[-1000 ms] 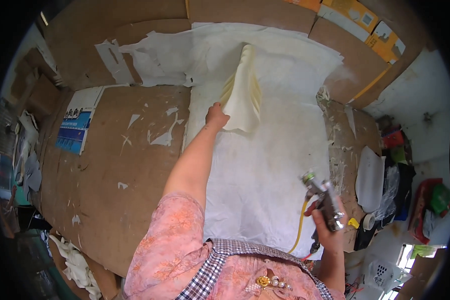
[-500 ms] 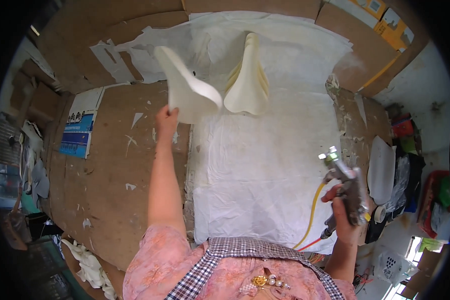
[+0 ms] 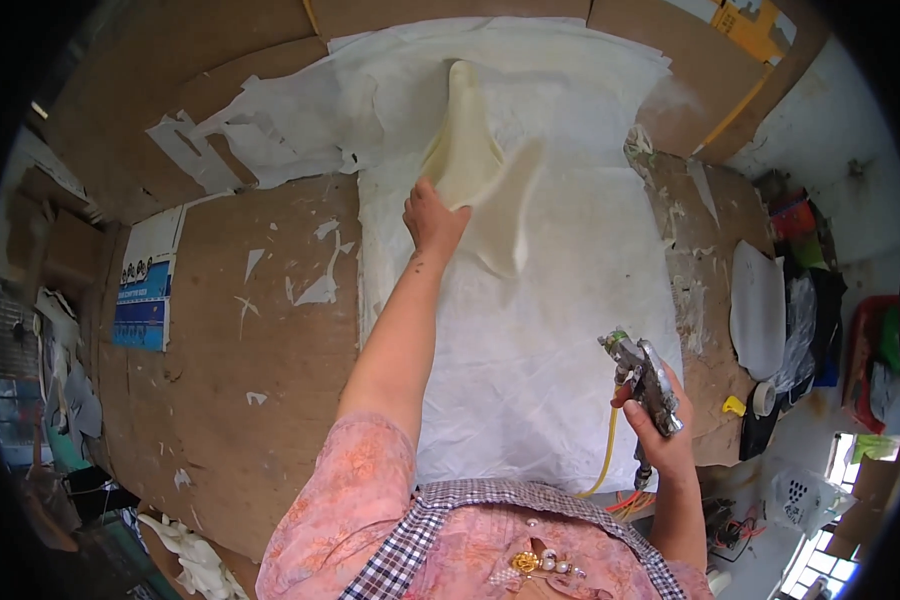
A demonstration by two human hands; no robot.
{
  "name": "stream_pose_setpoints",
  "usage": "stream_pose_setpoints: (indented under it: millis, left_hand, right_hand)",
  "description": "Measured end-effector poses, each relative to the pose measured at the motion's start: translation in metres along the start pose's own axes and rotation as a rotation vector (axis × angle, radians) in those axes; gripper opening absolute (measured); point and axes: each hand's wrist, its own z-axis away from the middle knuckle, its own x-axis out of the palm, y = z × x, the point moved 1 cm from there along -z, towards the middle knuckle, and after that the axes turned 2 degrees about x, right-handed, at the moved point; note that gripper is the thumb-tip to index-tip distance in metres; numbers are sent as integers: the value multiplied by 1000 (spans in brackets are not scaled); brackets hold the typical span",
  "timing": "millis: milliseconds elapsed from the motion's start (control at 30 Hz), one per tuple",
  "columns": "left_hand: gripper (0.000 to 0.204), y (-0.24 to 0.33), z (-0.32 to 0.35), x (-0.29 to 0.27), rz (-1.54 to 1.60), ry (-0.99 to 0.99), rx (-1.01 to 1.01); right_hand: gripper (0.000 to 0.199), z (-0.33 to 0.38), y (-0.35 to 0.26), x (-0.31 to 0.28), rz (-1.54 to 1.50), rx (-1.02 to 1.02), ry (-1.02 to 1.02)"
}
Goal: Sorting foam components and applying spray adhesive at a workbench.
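My left hand (image 3: 432, 220) reaches out over the white paper sheet (image 3: 530, 340) and grips a cream, saddle-shaped curved piece (image 3: 510, 215), which is blurred by motion. A second cream piece (image 3: 462, 130) lies just beyond it on the sheet, and the two overlap at my fingers. My right hand (image 3: 662, 445) is low at the right, near the sheet's front edge. It is closed around the handle of a metal spray gun (image 3: 642, 375), from which a yellow hose (image 3: 608, 455) hangs. The gun is well short of the pieces.
The sheet covers a paint-flecked cardboard tabletop (image 3: 240, 400). A blue and white printed sheet (image 3: 145, 290) lies at the left. At the right are a white oval panel (image 3: 760, 310), a tape roll (image 3: 765, 398), a red crate (image 3: 860, 360) and clutter. Cardboard boxes (image 3: 750, 20) stand at the back right.
My left hand lifted a cream piece off to the left, then swung it back to the middle of the sheet beside the other piece. The spray gun stayed at the right.
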Motion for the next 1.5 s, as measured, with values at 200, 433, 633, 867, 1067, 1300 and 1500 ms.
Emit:
stream_pose_setpoints:
  millis: [200, 433, 633, 867, 1067, 1300, 1500]
  left_hand:
    - [47, 21, -5, -17, -306, -13, 181]
    - [38, -61, -3, -86, 608, 156, 60]
    - [43, -134, 1, -155, 862, 140, -216]
    - [57, -67, -46, -39, 947, -326, -109]
    - [40, -47, -63, 11, 454, -295, -346]
    - [34, -55, 5, -79, 828, -103, -202]
    - [39, -111, 6, -118, 863, -139, -375]
  right_hand:
    - [55, 1, -7, 5, 1, 4, -24]
    - [48, -6, -15, 2, 42, -5, 13]
    - [49, -19, -62, -3, -164, -266, 200]
    - [53, -18, -24, 2, -11, -62, 97]
    - [55, -7, -43, -9, -102, -174, 192]
    - [58, -23, -3, -4, 99, 92, -8]
    - [56, -38, -52, -2, -239, -234, 192]
